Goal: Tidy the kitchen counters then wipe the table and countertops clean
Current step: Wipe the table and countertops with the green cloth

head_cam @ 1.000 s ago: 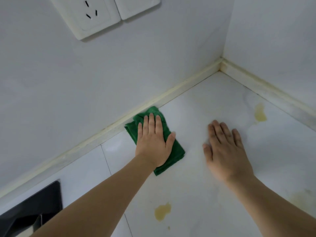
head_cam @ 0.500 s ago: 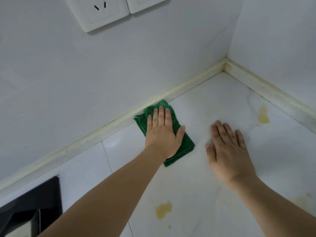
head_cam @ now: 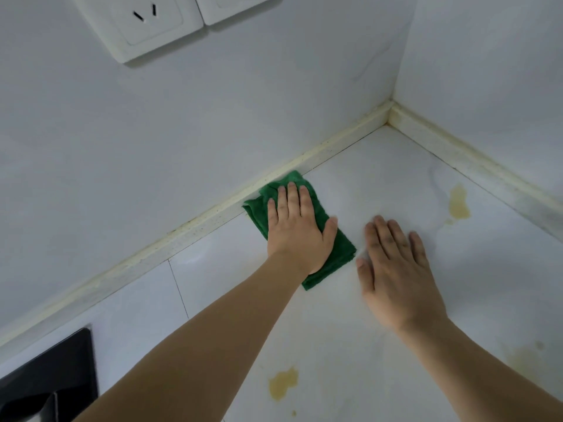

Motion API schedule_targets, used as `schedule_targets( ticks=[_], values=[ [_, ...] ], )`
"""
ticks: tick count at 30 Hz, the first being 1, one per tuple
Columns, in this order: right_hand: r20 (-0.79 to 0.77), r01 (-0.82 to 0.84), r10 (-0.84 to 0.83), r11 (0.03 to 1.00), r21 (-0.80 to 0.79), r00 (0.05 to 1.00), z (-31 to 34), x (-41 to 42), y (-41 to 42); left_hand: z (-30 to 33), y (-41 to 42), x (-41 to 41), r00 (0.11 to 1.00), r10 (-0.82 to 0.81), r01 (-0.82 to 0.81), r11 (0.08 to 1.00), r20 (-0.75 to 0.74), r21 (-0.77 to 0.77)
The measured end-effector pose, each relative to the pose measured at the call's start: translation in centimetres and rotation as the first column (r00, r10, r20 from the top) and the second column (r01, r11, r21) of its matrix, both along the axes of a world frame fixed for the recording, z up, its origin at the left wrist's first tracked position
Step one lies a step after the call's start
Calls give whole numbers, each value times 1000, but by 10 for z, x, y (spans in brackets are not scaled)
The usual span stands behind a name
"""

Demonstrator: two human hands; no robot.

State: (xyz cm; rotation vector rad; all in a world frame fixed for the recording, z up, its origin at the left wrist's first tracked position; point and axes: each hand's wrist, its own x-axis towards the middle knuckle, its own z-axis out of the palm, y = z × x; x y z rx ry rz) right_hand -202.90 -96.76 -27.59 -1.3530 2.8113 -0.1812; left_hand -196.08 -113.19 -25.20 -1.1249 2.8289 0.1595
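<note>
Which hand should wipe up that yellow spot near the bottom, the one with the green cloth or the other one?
Probably the left hand: it already presses flat on the green cloth, so it can slide straight back to the yellow stain. The right hand lies flat on the bare countertop with no cloth.

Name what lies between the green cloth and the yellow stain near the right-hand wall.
The right hand, flat on the countertop; beyond it, bare counter, in the head view.
</note>
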Motion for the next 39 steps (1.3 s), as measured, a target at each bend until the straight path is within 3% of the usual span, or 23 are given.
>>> schedule_targets(
  ticks=[11,14,17,20,25,30,39],
  values=[
    [68,9,-5,998,-62,998,4,0,1,1,0,-19,1000,-20,20,1000,-13,-1],
    [106,198,-180,961,-195,978,10,1,7,2,0,-18,1000,-21,21,1000,-6,-3],
    [190,473,-435,834,-284,880,19,-13,13,1,-1,-18,1000,-18,18,1000,10,-19],
    [138,580,-563,788,-206,815,30,-44,31,2,0,-20,1000,-22,23,999,18,-25],
    [137,664,-665,745,66,734,23,-74,54,2,2,-22,999,-17,19,999,38,-44],
    [116,663,-668,744,84,735,15,-77,52,-2,2,-25,999,-28,31,996,32,-89],
    [56,674,-672,739,-21,739,8,-76,49,2,15,-77,998,48,-42,993,50,-111]
  ],
)
